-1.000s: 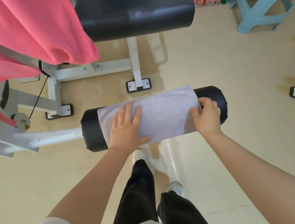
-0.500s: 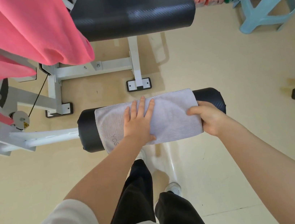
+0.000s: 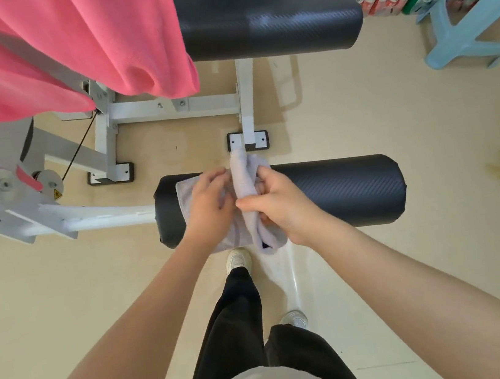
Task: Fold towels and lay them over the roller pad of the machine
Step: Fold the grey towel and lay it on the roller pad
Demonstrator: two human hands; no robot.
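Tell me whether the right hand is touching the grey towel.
Touching. The head view shows the right hand with thumb and fingers curled round a bunched fold of the grey towel, lifted over the roller pad.

Beige floor (image 3: 359, 109) — pale blue plastic stool (image 3: 471, 13) at right.

Pink cloth (image 3: 45, 47) hanging upper left; blue stool (image 3: 471, 13) upper right.
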